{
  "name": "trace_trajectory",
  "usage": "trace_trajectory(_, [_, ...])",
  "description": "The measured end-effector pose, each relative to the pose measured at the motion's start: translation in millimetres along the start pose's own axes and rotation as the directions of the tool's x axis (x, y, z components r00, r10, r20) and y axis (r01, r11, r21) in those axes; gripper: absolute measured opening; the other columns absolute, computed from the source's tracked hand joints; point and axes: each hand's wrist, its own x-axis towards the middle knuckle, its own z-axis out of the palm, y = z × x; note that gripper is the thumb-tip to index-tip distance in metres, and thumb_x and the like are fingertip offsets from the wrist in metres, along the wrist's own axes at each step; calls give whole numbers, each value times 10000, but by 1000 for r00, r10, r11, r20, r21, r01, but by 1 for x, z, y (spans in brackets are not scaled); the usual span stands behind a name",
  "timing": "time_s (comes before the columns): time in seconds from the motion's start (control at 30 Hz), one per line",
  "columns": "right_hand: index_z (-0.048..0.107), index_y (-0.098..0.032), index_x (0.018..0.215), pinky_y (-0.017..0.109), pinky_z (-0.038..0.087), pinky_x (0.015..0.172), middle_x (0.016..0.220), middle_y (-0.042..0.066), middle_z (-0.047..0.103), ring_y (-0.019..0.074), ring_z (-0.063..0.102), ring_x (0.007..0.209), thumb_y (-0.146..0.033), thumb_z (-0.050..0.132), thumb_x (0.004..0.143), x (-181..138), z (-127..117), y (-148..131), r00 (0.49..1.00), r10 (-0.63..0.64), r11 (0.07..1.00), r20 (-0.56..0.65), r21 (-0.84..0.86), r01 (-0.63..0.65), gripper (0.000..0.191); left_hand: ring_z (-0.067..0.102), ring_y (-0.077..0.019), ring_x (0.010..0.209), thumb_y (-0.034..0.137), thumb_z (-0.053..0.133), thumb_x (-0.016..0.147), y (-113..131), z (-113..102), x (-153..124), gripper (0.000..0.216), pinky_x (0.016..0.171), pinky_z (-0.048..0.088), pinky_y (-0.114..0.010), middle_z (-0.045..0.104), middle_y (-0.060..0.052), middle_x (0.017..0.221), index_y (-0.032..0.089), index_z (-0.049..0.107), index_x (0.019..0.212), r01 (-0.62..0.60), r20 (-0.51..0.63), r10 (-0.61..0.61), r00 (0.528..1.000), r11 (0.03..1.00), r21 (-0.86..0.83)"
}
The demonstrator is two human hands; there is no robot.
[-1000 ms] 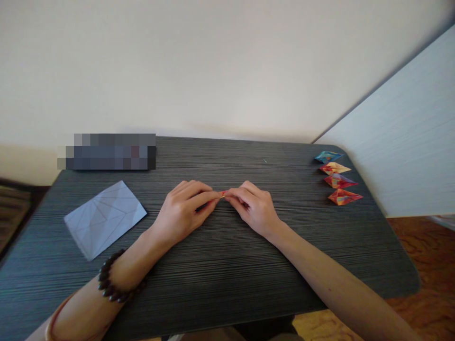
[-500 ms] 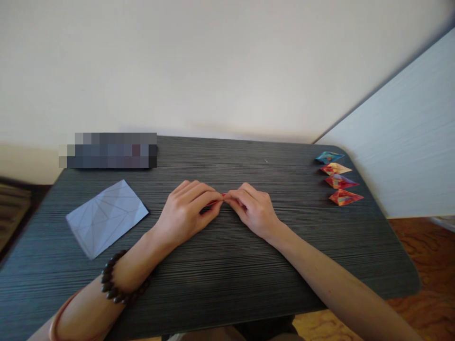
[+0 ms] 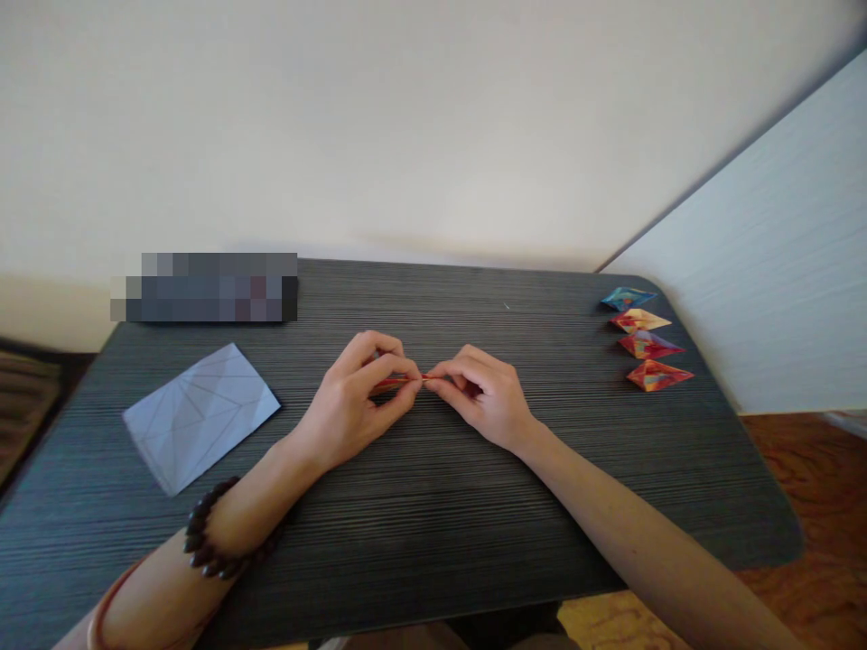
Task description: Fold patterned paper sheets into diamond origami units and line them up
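Observation:
Over the middle of the dark table, both hands pinch one narrow piece of folded red-orange paper (image 3: 391, 385). My left hand (image 3: 358, 388) grips its left part between thumb and fingers, which hide much of it. My right hand (image 3: 482, 394) pinches its right tip with thumb and forefinger. The two sets of fingertips almost meet. Several folded paper pieces stand in a column at the table's right end: a blue one (image 3: 628, 299) farthest back, then a yellow-red one (image 3: 640, 320), a purple-red one (image 3: 650, 345) and an orange-red one (image 3: 659, 375) nearest me.
A pale sheet with a faceted line pattern (image 3: 203, 415) lies left of my left forearm. Behind it sits a dark blurred-out object (image 3: 209, 298) near the wall. The dark grained table (image 3: 433, 542) meets a white wall at the back and a light panel (image 3: 765, 262) at right.
My left hand's fingers have lifted and curled, uncovering more of the folded paper. My right hand's fingers have opened out slightly behind the pinch. The other paper pieces have not moved.

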Motion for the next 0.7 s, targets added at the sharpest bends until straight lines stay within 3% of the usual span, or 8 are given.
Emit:
trace_trajectory(0.1, [658, -170, 885, 217, 399, 550, 644, -24, 479, 82, 465, 591, -240, 605, 858, 0, 0, 0, 999, -49, 999, -23, 6, 49, 92, 591, -157, 910, 195, 578, 832, 1, -2, 0, 71, 797, 497, -281, 610, -62, 992, 175, 634, 871, 77, 49, -73, 996, 993, -92])
trace_trajectory(0.33, [643, -183, 922, 208, 433, 555, 714, -2, 566, 80, 493, 610, -194, 632, 836, -2, -1, -3, 982, -156, 988, -104, -18, 155, 88, 641, -144, 820, 267, 597, 818, 12, -9, 3, 112, 784, 489, -235, 703, -1, 872, 210, 681, 865, 284, 157, -256, 954, 938, -198])
trace_trajectory(0.5, [647, -196, 925, 199, 462, 569, 758, 5, 604, 75, 536, 628, -182, 665, 808, -3, 1, -1, 972, -186, 982, -146, -42, 181, 119, 639, -144, 698, 348, 603, 800, 15, -13, 7, 180, 699, 494, -228, 704, 13, 737, 203, 702, 840, 492, 277, -430, 859, 844, -215])
trace_trajectory(0.7, [666, -224, 935, 189, 425, 538, 738, -10, 576, 65, 516, 609, -187, 670, 804, -4, 0, 2, 951, -286, 944, -118, -203, 259, 137, 603, -127, 611, 380, 622, 783, 12, -10, 6, 219, 603, 473, -211, 681, 3, 666, 174, 698, 798, 648, 386, -531, 755, 694, -313])
